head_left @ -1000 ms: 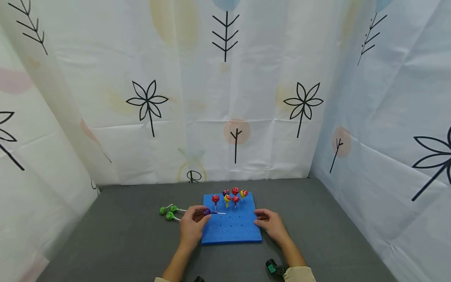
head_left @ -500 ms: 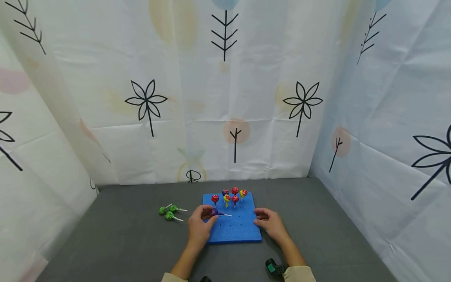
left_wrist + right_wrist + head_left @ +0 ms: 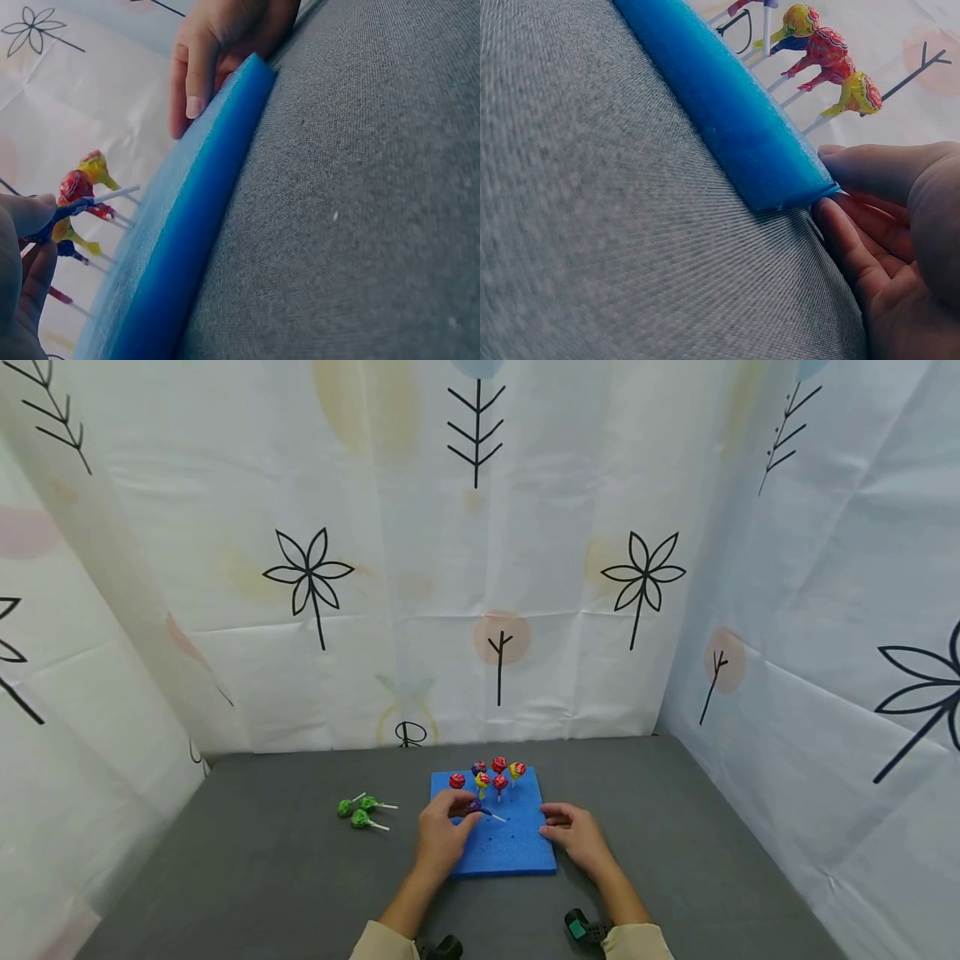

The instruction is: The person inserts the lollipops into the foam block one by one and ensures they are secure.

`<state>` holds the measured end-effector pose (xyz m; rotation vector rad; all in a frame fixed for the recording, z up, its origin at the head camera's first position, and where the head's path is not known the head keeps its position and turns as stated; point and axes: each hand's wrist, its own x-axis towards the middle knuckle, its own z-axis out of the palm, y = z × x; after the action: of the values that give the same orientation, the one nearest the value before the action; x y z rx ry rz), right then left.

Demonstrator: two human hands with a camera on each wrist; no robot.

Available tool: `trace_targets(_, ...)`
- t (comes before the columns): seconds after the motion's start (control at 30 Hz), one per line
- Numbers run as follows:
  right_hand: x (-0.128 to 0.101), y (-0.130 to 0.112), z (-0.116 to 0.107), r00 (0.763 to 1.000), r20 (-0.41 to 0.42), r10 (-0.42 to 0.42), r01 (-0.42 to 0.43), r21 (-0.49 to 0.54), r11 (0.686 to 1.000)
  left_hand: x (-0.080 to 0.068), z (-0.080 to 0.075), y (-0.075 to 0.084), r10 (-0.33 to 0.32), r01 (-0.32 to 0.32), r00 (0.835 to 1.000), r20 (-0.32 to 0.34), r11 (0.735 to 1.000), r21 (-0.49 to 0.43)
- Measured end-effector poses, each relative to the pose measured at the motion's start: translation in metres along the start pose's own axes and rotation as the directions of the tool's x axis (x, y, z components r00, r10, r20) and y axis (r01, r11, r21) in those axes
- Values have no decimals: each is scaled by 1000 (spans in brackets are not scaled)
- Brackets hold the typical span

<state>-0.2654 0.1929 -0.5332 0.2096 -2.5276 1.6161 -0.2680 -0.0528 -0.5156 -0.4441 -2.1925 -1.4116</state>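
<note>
My left hand [image 3: 439, 837] pinches a purple-wrapped lollipop [image 3: 475, 807] by its candy end, over the left half of a blue foam board [image 3: 510, 857]. In the left wrist view the lollipop's white stick [image 3: 116, 194] points away from the fingers, above the board. At the board's right edge, my right hand [image 3: 576, 833] grips the foam, thumb [image 3: 870, 169] on top and fingers lower down. Several red, yellow and purple lollipops stand upright toward the board's far side, among them a red one [image 3: 499, 764] and a yellow one [image 3: 517, 771].
Left of the board, three green lollipops [image 3: 362, 818] lie on the grey tabletop [image 3: 285, 860]. A black device with a green patch [image 3: 577, 928] is by the right sleeve. Patterned white curtains [image 3: 420, 568] enclose the table's back and sides.
My left hand has carried the purple lollipop rightward over the board, and its stick now tips further downward. My right hand has stayed at the board's edge.
</note>
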Motion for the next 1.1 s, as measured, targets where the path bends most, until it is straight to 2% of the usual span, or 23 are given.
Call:
trace_targets(0.33, 0, -1, 1, 1000, 0, -5, 5, -3, 1000, 11, 9, -2, 132, -134, 990, 54, 990, 33)
trace_targets(0.57, 1, -1, 1, 1000, -3, -4, 4, 2, 1000, 16, 12, 0, 156, -168, 981, 118, 981, 98)
trace_targets(0.67, 1, -1, 0, 1000, -2, 0, 0, 0, 1000, 18, 12, 4, 185, -201, 973, 136, 973, 114)
trace_targets(0.87, 0, 0, 0, 1000, -1, 16, -16, 2, 1000, 19, 14, 8, 261, -292, 947, 185, 942, 165)
trace_targets(1.0, 1, 1, 0, 1000, 0, 18, -18, 17, 1000, 20, 16, 11, 244, -284, 942, 230, 946, 158)
trace_targets(1.1, 1, 1, 0, 1000, 2, 10, -11, 25, 1000, 21, 18, 13, 202, -248, 947, 249, 954, 170)
